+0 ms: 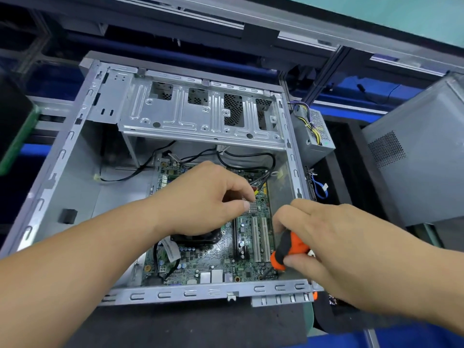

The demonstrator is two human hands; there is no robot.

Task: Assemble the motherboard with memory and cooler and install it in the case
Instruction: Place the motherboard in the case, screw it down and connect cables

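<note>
An open grey computer case (62,156) lies on its side with the green motherboard (226,259) flat inside its lower right part. A black cooler fan (195,238) sits on the board, mostly hidden under my left hand (200,197). That hand hovers over the board with thumb and forefinger pinched together near a small silver heatsink (253,207); what they hold is too small to see. My right hand (334,237) grips an orange and black screwdriver (288,252), its tip pointing down at the board's near right corner.
A metal drive cage (200,114) spans the case's far side. Black cables (246,156) loop over the board's far edge. A power supply (313,129) with coloured wires lies right of the case, and a grey side panel (421,151) stands further right.
</note>
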